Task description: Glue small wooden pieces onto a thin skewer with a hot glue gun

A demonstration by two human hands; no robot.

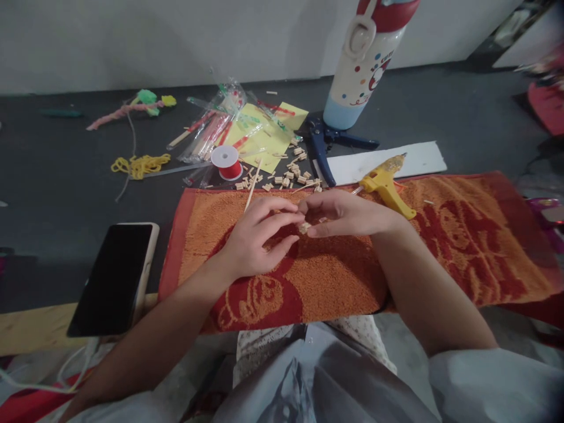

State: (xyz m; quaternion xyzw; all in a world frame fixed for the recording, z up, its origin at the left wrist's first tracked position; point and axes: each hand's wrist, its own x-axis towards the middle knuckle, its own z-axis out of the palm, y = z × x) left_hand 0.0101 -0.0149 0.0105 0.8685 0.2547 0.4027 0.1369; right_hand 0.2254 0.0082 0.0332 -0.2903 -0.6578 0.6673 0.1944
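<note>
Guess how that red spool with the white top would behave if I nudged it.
The spool appears to stand on end, so a gentle push would probably slide it. Knocked sideways, it could roll, given its round white flange. Small beside the bottle, it's likely light.

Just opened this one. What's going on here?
A person is working with both hands over an orange and red towel. The right hand pinches a small pale piece, with the fingertips of the left hand close against it; whether they grip it too is unclear. Beyond the hands lie a scatter of small wooden pieces, a red spool and a blue hand tool. A yellow glue gun rests near the right hand.
</note>
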